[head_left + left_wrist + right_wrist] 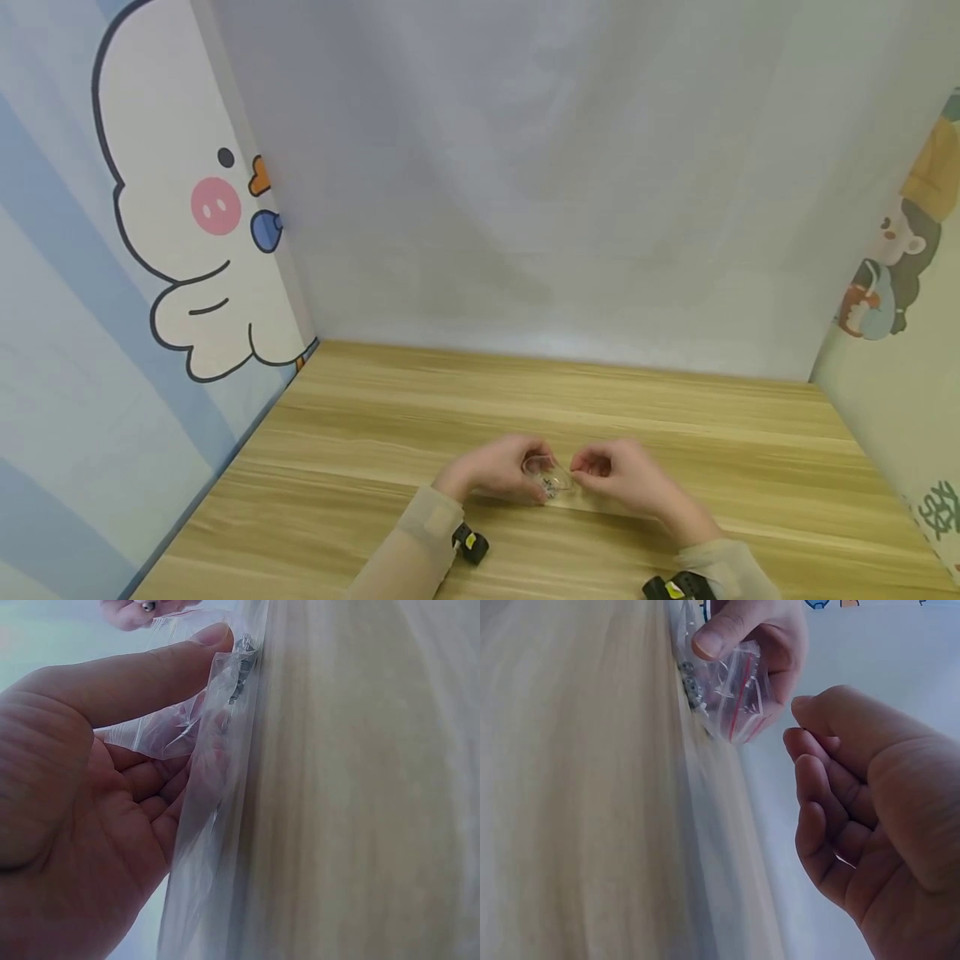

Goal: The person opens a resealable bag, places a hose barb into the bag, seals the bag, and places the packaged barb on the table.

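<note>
My left hand [498, 468] holds a clear zip bag [557, 481], thumb in front and fingers behind, low over the table. Red lines mark the bag's seal [741, 697] in the right wrist view, and its mouth stands apart toward the right hand. Several small grey metal pieces [688, 681], some ring-like, lie at the bottom of the bag. Just right of the bag, my right hand [626, 475] has thumb and forefinger pinched together. The left wrist view shows a small round metal piece [149, 606] at those fingertips; the right wrist view hides it.
Both hands are over a wood-grain table [360, 392]. A pale grey curtain [540, 208] hangs behind it. Printed cartoon panels stand at the left [165, 167] and right [892, 333] sides. Black bands with cameras [471, 543] sit on both wrists.
</note>
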Tool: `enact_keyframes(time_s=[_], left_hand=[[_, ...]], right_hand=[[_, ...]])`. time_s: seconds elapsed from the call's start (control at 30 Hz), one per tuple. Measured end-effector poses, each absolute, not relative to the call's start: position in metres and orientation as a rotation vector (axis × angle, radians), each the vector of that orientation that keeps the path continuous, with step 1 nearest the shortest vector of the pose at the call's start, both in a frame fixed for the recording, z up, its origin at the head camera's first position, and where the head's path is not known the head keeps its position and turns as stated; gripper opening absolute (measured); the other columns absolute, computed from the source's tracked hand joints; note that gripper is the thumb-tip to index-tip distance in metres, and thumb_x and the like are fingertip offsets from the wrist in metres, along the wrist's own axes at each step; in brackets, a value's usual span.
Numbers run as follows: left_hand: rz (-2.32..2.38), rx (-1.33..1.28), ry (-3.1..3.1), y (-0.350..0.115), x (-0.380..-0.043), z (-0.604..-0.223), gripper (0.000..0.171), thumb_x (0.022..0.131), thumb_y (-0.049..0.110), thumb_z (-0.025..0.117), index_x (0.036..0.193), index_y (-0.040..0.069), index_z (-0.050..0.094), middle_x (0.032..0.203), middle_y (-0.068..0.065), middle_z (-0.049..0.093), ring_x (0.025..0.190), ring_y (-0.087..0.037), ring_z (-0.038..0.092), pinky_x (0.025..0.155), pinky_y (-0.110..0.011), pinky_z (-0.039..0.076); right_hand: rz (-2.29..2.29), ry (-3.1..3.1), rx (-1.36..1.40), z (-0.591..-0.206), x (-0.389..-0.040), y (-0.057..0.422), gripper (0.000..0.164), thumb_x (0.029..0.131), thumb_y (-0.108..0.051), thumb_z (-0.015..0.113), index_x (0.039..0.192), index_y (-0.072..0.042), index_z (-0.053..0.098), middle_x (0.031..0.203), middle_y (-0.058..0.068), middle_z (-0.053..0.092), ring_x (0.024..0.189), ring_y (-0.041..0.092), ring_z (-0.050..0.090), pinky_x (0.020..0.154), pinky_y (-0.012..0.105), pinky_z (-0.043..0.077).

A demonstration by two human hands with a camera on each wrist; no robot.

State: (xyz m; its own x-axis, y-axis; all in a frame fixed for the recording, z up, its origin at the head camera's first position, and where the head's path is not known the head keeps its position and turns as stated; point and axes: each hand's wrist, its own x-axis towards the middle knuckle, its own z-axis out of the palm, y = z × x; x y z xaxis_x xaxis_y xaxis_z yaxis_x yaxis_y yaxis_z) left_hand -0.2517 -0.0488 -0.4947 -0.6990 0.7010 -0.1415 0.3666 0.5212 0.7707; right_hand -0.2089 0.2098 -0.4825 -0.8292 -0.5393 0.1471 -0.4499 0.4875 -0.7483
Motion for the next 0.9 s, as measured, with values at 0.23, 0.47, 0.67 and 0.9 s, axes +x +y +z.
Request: enact_keyframes(time_s=[0.23,0.47,0.67,0.9], left_hand=[[1.031,0.874,2.327,-0.0492,-0.2512,-0.4932,0.045,0.080,0.015,0.094,0.119,0.015,0.070,0.111,0.010,0.068,0.101,-0.006,0.061,0.096,-0.028,0.051],[1.020,0.881,2.336,-0.0491,-0.2507,-0.4934,0.046,0.080,0.015,0.094,0.119,0.015,0.070,0.108,0.011,0.067,0.098,-0.006,0.061,0.094,-0.027,0.051],[1.018,0.891,2.337,-0.0493,-0.2513,-0.4951,0.046,0.080,0.015,0.094,0.119,0.015,0.070,0.109,0.011,0.067,0.099,-0.006,0.061,0.095,-0.027,0.051],[1.016,0.889,2.340,-0.0503,-0.2509,-0.4945,0.045,0.080,0.015,0.094,0.118,0.015,0.070,0.110,0.011,0.067,0.100,-0.006,0.061,0.097,-0.027,0.051]], right_hand=[[-1.319,2.590,-0.913,-0.4871,-0.2095,0.2080,0.009,0.096,-0.010,0.080,0.092,-0.018,0.077,0.079,-0.012,0.068,0.070,0.005,0.062,0.063,0.026,0.055],[-1.301,2.586,-0.882,-0.4869,-0.2083,0.2098,0.008,0.096,-0.011,0.080,0.092,-0.017,0.077,0.080,-0.011,0.068,0.071,0.005,0.062,0.064,0.026,0.055],[-1.286,2.604,-0.880,-0.4871,-0.2072,0.2078,0.007,0.096,-0.012,0.080,0.093,-0.017,0.077,0.081,-0.012,0.068,0.072,0.004,0.063,0.065,0.026,0.056],[-1.288,2.598,-0.913,-0.4890,-0.2081,0.2022,0.007,0.096,-0.010,0.080,0.094,-0.016,0.078,0.082,-0.013,0.070,0.073,0.003,0.064,0.066,0.026,0.057]])
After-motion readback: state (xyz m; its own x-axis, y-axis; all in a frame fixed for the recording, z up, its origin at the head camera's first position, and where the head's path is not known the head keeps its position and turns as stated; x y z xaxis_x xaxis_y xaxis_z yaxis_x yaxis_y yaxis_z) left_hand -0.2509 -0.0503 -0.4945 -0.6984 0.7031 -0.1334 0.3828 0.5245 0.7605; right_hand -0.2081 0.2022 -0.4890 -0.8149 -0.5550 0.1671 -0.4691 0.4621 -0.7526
